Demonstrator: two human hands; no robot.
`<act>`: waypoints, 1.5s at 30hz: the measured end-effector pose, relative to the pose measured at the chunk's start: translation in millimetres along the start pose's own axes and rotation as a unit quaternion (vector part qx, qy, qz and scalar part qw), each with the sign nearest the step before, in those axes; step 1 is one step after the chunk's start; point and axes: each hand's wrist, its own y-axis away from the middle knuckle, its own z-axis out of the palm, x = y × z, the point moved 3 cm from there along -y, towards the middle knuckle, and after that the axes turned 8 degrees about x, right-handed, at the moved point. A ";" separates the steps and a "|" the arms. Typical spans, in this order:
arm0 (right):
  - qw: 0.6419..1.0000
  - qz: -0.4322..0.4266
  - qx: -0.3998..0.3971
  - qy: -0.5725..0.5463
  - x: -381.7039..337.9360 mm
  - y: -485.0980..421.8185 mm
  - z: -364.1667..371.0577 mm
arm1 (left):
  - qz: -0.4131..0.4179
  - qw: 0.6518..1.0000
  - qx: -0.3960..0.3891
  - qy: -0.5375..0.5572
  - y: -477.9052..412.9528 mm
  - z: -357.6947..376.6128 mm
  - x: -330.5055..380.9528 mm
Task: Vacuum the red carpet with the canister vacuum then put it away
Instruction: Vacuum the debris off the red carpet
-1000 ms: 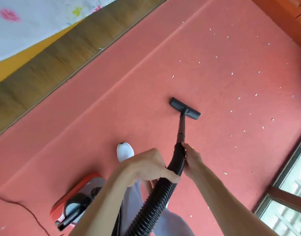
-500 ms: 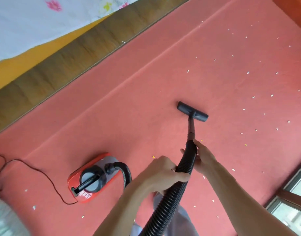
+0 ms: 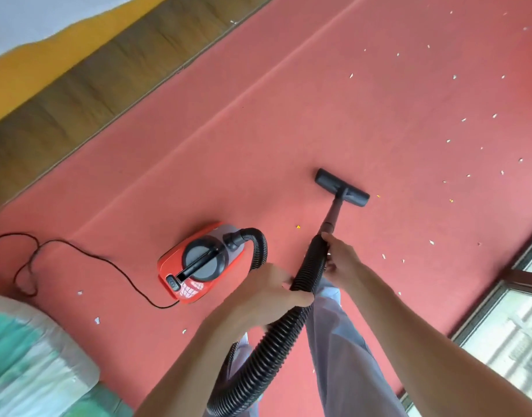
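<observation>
The red carpet point(image 3: 258, 121) fills most of the view, dotted with small white scraps at the right. A red and grey canister vacuum point(image 3: 201, 263) sits on it left of centre. Its black ribbed hose point(image 3: 276, 335) loops down and back up to a thin wand ending in a black floor nozzle point(image 3: 341, 188) flat on the carpet. My left hand point(image 3: 264, 299) grips the hose lower down. My right hand point(image 3: 341, 260) grips the hose's top end just below the wand.
A black power cord point(image 3: 87, 257) trails left from the canister. A wooden bed base with yellow and white bedding point(image 3: 78, 76) lines the upper left. A white and green bundle point(image 3: 27, 356) lies bottom left. A window frame point(image 3: 499, 299) runs along the right.
The view has swung left, bringing the canister and cord fully into sight. The nozzle has shifted right toward the scraps. Both hands keep their grip on the hose.
</observation>
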 end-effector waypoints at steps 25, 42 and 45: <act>0.991 -0.012 -0.053 -0.121 105.7 87.2 0.4 | 0.028 0.991 -0.124 -0.051 84.1 -38.6 -64.0; 0.972 -0.043 0.032 -0.230 50.6 39.0 -65.9 | 0.130 0.991 0.000 -0.041 51.5 35.2 -12.4; 0.969 -0.036 0.033 -0.244 48.4 29.5 -74.3 | 0.125 0.991 -0.004 -0.054 40.6 45.7 -2.2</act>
